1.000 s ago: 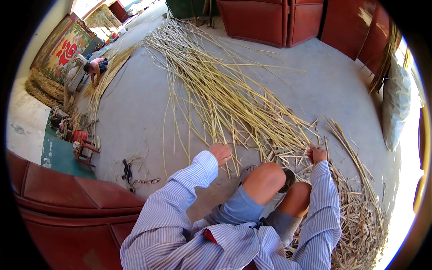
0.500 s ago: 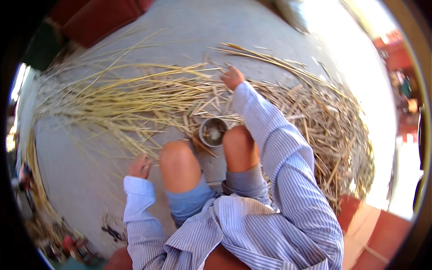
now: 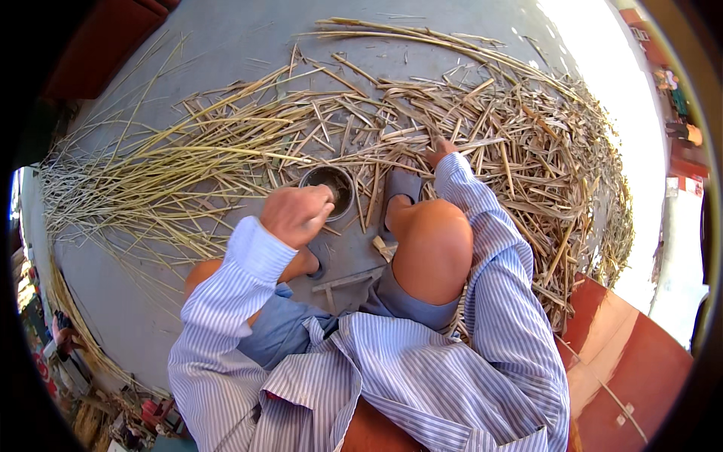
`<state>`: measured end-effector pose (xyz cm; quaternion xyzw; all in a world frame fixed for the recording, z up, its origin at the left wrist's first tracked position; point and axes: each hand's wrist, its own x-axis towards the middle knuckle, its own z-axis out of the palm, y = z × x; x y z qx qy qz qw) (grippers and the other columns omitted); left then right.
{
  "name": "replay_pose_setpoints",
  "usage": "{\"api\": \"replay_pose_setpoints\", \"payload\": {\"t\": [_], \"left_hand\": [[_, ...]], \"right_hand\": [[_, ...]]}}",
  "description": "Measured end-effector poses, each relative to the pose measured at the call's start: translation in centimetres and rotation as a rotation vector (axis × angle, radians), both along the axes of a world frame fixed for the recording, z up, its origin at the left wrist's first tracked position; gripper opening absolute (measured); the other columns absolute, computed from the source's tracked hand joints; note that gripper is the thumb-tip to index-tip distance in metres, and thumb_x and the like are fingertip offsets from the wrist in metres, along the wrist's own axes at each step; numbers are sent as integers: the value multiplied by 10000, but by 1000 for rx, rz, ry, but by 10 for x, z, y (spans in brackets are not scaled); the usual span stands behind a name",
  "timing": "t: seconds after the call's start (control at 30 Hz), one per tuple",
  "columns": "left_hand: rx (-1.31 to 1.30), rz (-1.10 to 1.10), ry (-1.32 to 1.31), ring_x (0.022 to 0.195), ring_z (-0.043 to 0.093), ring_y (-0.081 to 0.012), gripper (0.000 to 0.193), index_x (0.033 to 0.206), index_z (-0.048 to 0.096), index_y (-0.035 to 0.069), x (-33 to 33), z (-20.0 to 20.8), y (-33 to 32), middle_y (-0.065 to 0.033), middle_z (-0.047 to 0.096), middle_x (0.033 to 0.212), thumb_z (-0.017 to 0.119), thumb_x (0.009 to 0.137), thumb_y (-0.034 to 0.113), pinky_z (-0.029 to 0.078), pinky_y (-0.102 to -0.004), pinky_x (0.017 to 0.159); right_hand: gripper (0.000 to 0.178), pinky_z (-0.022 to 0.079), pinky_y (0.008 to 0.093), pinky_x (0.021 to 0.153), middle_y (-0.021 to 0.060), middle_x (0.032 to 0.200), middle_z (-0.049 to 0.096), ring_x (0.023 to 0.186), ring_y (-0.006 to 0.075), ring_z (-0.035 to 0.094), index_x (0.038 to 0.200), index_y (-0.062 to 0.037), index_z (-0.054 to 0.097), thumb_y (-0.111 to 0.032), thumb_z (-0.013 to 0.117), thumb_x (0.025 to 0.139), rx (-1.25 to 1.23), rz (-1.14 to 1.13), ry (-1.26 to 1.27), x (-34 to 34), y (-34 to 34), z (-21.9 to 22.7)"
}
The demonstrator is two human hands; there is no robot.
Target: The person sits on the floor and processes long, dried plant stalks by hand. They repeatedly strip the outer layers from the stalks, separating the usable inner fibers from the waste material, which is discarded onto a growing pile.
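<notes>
My left hand [image 3: 298, 215] is over the near edge of a round metal bowl [image 3: 348, 188] on the floor between my legs. Its fingers are curled together at the bowl's mouth; whatever they may hold is hidden. Farther right, my right hand [image 3: 443, 152] is low at the near side of a heap of dry husks and broken stalks [image 3: 520, 143]. Its fingers look closed among the husks, and I cannot make out what is in them. Left of the bowl, long thin yellow stalks [image 3: 203, 158] lie spread in a loose bundle.
My sandalled feet stand near the bowl, with a low wooden bar [image 3: 348, 280] between my thighs. Long stalks [image 3: 407, 32] lie along the heap's far side. A dark red object [image 3: 105, 45] stands at the far left. Red and pale flooring [image 3: 617, 361] is at the near right.
My left hand has gone from beside my left knee to the bowl. The right hand has moved rightward and nearer, to the husks. My knees have spread apart, and the view has shifted.
</notes>
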<state>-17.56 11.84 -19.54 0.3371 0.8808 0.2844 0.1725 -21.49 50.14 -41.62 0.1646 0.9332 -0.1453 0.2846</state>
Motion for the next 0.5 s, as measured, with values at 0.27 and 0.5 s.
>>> {"api": "replay_pose_setpoints", "payload": {"t": [0.27,0.5], "left_hand": [[-576,-4,-238,845,669,-363,171,940,568,30,32,-210,-3,-202,641,933,600,815,143,542,-450,689],[-640,20,-100,898,618,-289,283,947,568,79,27,-248,16,-120,578,939,707,702,104,532,-406,715]], "right_hand": [[852,210,464,1155,144,1534,295,1429,301,242,1448,-122,374,-424,755,748,87,304,133,-26,-25,-11],[972,177,567,1147,185,1559,222,1450,382,167,1461,-144,343,-481,773,657,-49,1082,194,-52,-122,-63]]}}
